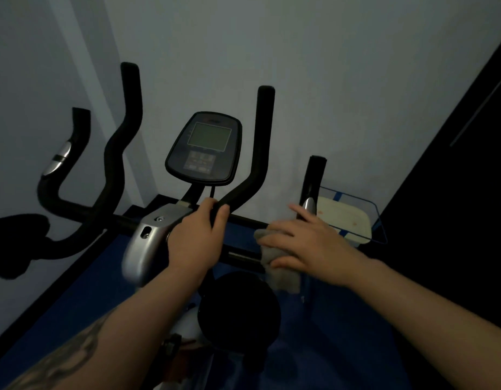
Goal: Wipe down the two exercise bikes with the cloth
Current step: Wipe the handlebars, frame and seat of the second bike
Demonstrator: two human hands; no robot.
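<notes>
A pale wall (314,66) fills the upper frame, with a dark panel (469,164) down the right edge and blue floor (356,347) along the bottom; the exercise bike (148,243) takes up the centre, its black handlebar (260,153) rising in two inner uprights and two shorter outer grips, silver housing at centre left, round black knob (239,308) below centre; a black shape at far left may be part of a second bike, though I cannot tell; the console (204,147) sits at mid-frame, its screen unlit; a clear tray (376,218) holding a pale sheet lies at centre right beside the right outer grip; the left hand (195,237) has fingers and thumb curled round the handlebar just under the console; the right hand (308,240), fingers straight and spread, presses the grey cloth (277,263) flat on the crossbar right of centre, the cloth's lower end hanging below the bar
</notes>
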